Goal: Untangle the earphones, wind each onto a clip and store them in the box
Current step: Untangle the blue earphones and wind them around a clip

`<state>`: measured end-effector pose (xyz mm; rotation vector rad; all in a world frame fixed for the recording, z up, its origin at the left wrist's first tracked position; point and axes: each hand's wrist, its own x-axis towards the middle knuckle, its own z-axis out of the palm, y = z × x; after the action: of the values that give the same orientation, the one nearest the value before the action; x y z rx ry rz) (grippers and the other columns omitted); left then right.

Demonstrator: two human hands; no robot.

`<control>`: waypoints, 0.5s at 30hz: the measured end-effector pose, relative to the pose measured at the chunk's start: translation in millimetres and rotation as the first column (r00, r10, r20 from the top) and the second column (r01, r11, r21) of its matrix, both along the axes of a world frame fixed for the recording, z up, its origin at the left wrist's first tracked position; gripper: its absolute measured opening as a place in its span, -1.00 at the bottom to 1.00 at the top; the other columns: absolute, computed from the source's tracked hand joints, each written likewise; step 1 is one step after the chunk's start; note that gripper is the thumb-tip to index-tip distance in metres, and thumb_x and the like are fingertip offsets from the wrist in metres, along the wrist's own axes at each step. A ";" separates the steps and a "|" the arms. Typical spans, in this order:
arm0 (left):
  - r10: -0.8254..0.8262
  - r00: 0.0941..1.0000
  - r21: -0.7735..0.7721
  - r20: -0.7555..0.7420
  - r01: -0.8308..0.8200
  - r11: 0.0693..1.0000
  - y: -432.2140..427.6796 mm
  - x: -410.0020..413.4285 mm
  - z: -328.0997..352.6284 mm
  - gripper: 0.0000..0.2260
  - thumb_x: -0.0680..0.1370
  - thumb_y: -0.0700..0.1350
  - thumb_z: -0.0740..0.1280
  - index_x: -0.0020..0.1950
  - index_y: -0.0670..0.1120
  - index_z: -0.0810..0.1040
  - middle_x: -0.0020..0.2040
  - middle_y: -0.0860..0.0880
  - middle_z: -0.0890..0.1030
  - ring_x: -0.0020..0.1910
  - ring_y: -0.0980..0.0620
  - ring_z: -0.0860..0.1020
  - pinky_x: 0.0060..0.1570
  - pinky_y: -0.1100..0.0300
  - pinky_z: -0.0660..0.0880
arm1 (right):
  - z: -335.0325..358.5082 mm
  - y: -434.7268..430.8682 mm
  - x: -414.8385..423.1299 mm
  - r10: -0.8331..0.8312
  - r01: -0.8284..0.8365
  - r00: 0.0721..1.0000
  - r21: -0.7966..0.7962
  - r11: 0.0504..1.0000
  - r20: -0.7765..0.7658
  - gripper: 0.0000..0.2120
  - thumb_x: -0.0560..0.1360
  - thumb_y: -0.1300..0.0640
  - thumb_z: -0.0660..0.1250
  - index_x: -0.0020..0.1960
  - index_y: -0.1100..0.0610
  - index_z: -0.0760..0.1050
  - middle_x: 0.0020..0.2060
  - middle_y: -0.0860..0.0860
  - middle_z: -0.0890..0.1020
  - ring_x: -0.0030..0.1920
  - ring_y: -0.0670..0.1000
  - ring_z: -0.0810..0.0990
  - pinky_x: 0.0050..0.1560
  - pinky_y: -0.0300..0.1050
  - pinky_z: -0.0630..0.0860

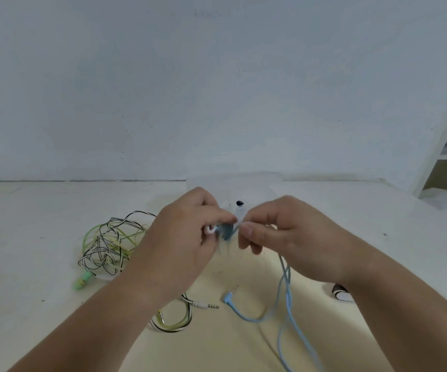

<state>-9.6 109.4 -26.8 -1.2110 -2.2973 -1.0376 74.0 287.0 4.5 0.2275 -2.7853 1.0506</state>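
Blue earphone cord is pinched by the right hand beside a white clip gripped in the left hand; a tangled bundle lies at nine o'clock, a clear box at twelve, by the far edge of the table.

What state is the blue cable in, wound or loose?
Mostly loose: blue cable trails from the right hand down over the table, its plug lying free.
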 end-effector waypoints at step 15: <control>-0.291 0.934 0.152 0.209 0.263 0.953 -1.6 14.2 8.3 -0.60 0.46 -0.42 0.37 0.08 0.07 0.62 -0.05 0.06 0.56 0.01 0.00 0.58 -0.01 0.23 0.57 | -4.0 11.1 -9.5 -0.316 0.267 0.936 -0.271 0.925 -0.154 -0.76 0.56 0.03 0.36 -0.22 0.14 0.57 -0.51 -0.12 0.38 -0.48 -0.13 0.28 -0.45 -0.37 0.25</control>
<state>4.6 107.8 -18.5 -1.4630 -2.2282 -1.4666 64.5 298.1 0.5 -0.1102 -2.3901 1.2068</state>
